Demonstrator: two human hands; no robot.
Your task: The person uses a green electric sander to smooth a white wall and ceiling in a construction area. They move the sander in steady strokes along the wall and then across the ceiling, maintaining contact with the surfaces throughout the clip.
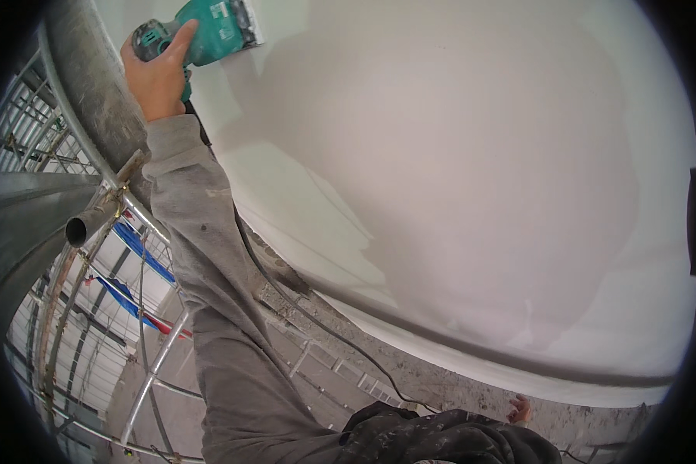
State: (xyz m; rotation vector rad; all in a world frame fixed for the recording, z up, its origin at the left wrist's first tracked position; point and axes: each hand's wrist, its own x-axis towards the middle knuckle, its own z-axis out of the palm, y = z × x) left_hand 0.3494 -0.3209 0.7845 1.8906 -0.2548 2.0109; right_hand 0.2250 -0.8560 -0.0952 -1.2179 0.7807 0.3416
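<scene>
My left hand (158, 79) is wrapped round the grip of a teal and black power sander (215, 32), up at the top left. The tool's pad end rests at the pale wall surface (472, 155), though exact contact is hard to make out. A black power cord (274, 284) runs from the tool down beside my grey, dust-marked sleeve. Low on the right, only part of my right hand (520, 410) shows, near the wall's bottom edge. Its fingers look loosely apart, with nothing seen in them.
Metal scaffold tubes (148, 213) stand on the left, one with an open end (77, 230) pointing toward me. Blue sheeting (141, 249) hangs beyond them. A rough, dusty ledge (441, 387) follows the wall's lower edge. Far below lies a floor (179, 414).
</scene>
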